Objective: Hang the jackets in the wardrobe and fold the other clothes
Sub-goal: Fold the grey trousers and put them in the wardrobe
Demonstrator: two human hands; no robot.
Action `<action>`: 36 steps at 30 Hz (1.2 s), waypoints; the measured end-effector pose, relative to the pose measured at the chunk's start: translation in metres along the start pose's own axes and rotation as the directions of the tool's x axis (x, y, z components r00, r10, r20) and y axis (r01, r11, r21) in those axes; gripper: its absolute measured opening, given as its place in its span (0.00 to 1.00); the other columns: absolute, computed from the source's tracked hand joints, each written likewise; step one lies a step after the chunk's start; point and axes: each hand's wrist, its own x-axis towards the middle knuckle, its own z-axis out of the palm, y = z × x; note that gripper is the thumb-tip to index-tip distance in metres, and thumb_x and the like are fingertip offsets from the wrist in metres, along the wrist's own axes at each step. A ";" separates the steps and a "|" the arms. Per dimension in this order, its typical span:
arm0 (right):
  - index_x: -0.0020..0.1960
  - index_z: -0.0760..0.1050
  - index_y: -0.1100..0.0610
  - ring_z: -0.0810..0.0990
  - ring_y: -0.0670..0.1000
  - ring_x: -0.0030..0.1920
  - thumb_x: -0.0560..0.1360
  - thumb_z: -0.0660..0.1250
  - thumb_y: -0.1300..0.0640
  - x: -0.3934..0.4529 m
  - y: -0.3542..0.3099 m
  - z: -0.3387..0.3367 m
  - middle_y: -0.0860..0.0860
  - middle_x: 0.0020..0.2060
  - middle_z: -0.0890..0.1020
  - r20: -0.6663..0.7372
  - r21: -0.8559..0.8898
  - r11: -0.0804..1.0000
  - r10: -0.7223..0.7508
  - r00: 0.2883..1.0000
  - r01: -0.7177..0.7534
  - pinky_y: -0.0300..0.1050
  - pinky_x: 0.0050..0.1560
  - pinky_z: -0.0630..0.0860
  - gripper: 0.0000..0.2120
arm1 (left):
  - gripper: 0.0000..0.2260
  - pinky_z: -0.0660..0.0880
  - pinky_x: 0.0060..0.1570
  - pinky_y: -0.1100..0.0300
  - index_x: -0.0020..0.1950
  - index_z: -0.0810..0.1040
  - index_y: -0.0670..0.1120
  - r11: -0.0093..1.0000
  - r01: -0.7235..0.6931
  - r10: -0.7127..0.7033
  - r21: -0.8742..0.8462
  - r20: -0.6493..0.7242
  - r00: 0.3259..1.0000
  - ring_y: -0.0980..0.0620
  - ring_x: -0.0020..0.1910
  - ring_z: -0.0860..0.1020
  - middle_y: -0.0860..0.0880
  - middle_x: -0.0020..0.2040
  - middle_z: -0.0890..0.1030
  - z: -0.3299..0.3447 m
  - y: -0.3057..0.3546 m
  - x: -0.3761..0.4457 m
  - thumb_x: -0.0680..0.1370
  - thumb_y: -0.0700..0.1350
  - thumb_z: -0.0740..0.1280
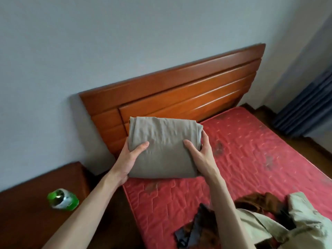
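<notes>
Pale khaki cloth of an unfolded jacket (294,229) is lying crumpled at the near right corner of the bed, with a rust-brown garment (258,202) bunching beside it and a black piece of clothing (195,225) spreading just to its left on the red quilted mattress (251,150). On the dark wooden nightstand (27,212) to the left of the bed, a green bottle (62,199) is standing alone. Two bare forearms are reaching forward over the mattress edge, and both hands are holding a folded grey-brown garment (161,148) in the air above the head end of the mattress. The left hand (129,159) is gripping its left edge, thumb lying on top and fingers curling underneath; the right hand (199,151) is gripping its right edge, thumb pressing on top and fingers wrapping round the side. Beyond the bundle the orange-brown slatted headboard (179,90) is standing against a pale grey wall (89,42), and dark blue curtains (305,105) are hanging at the far right.
</notes>
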 end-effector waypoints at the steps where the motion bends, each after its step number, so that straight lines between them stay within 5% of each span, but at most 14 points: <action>1: 0.80 0.60 0.42 0.80 0.42 0.64 0.75 0.75 0.43 0.002 -0.008 0.016 0.41 0.67 0.78 0.044 0.006 1.000 -0.008 0.999 0.008 0.52 0.70 0.76 0.38 | 0.31 0.78 0.62 0.49 0.74 0.73 0.55 1.000 -0.012 0.012 -0.012 -0.048 0.999 0.50 0.61 0.84 0.51 0.63 0.85 -0.015 0.005 -0.008 0.72 0.55 0.77; 6: 0.80 0.60 0.42 0.81 0.42 0.63 0.75 0.75 0.43 0.003 -0.039 0.103 0.42 0.66 0.80 0.260 0.019 0.999 -0.049 0.964 0.046 0.51 0.68 0.78 0.38 | 0.31 0.79 0.59 0.50 0.71 0.76 0.53 0.996 -0.047 0.021 -0.082 -0.289 0.957 0.50 0.58 0.85 0.51 0.59 0.86 -0.092 0.023 -0.047 0.70 0.54 0.80; 16: 0.80 0.59 0.42 0.81 0.46 0.65 0.76 0.75 0.44 -0.033 -0.075 0.283 0.44 0.68 0.78 0.571 0.036 0.997 -0.075 0.818 0.066 0.54 0.68 0.78 0.39 | 0.28 0.80 0.61 0.44 0.73 0.74 0.51 0.980 -0.124 0.024 -0.153 -0.533 0.846 0.47 0.59 0.85 0.48 0.61 0.86 -0.241 0.040 -0.143 0.74 0.51 0.77; 23: 0.81 0.59 0.46 0.79 0.42 0.61 0.78 0.74 0.49 -0.083 -0.094 0.402 0.42 0.65 0.77 0.664 0.042 0.992 -0.119 0.738 0.122 0.44 0.63 0.78 0.37 | 0.24 0.81 0.53 0.51 0.68 0.77 0.52 0.963 -0.204 0.027 -0.177 -0.689 0.724 0.50 0.55 0.86 0.50 0.57 0.87 -0.330 0.043 -0.216 0.73 0.52 0.77; 27: 0.80 0.60 0.46 0.81 0.39 0.57 0.78 0.74 0.51 -0.108 -0.098 0.463 0.42 0.62 0.79 0.723 0.054 0.989 -0.133 0.678 0.136 0.33 0.50 0.80 0.35 | 0.22 0.80 0.58 0.50 0.67 0.78 0.56 0.953 -0.256 0.052 -0.161 -0.747 0.663 0.52 0.55 0.86 0.52 0.57 0.87 -0.374 0.043 -0.251 0.75 0.52 0.76; 32: 0.81 0.58 0.46 0.83 0.42 0.56 0.78 0.73 0.52 -0.132 -0.110 0.526 0.45 0.63 0.79 0.810 0.042 0.991 -0.110 0.576 0.129 0.33 0.47 0.80 0.37 | 0.31 0.79 0.63 0.47 0.71 0.75 0.58 0.931 -0.315 0.034 -0.185 -0.814 0.580 0.50 0.59 0.84 0.53 0.61 0.85 -0.414 0.043 -0.290 0.70 0.56 0.81; 36: 0.81 0.58 0.45 0.82 0.43 0.57 0.77 0.74 0.48 -0.146 -0.116 0.577 0.44 0.62 0.78 0.866 0.022 0.985 -0.104 0.489 0.170 0.34 0.47 0.81 0.38 | 0.27 0.82 0.52 0.55 0.71 0.76 0.54 0.927 -0.332 0.018 -0.176 -0.863 0.505 0.52 0.55 0.86 0.52 0.60 0.86 -0.439 0.044 -0.313 0.73 0.50 0.77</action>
